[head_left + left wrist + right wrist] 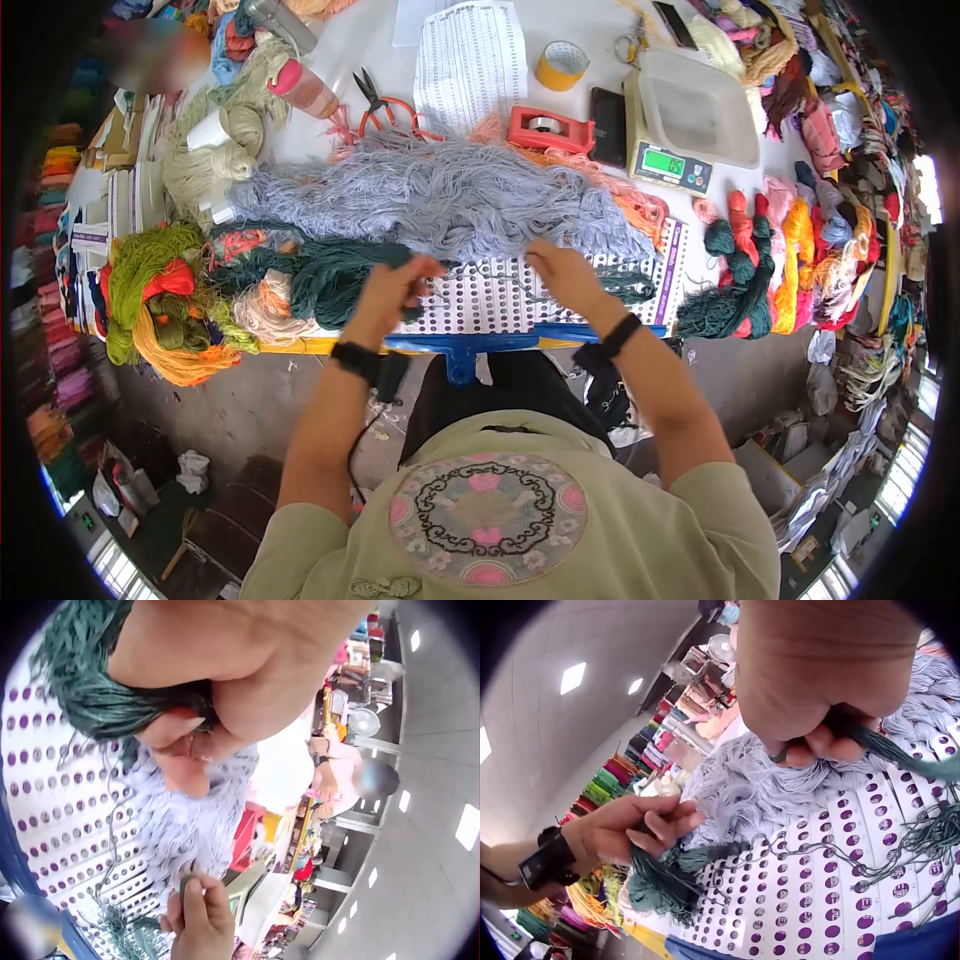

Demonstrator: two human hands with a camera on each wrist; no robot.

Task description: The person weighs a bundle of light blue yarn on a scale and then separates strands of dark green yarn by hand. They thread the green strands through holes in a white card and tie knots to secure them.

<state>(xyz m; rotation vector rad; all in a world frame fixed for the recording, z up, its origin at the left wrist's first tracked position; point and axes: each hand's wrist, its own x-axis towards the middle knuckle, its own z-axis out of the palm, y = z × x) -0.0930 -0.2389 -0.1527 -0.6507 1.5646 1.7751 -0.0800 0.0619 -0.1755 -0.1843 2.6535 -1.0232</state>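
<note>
My left hand [390, 292] grips a thick bundle of dark green thread [105, 705], which spills from the curled fingers. My right hand [566, 277] pinches a thinner dark green strand [900, 754] that trails off to the side. Both hands are over white thread cards [480, 305] with rows of punched holes and purple dots. Loose, kinked green threads [832, 847] run across the cards between the two sides. A smaller tangle of green thread [934, 836] lies on the cards on the right. Just beyond the hands, a large heap of lavender-grey thread [430, 190] is spread out.
Farther back are scissors [382, 105], a printed sheet [470, 60], a red tape dispenser [550, 130], a yellow tape roll [562, 66] and a scale [668, 165] with a tray. Colourful skeins [165, 280] crowd the left edge, and more skeins [795, 260] the right.
</note>
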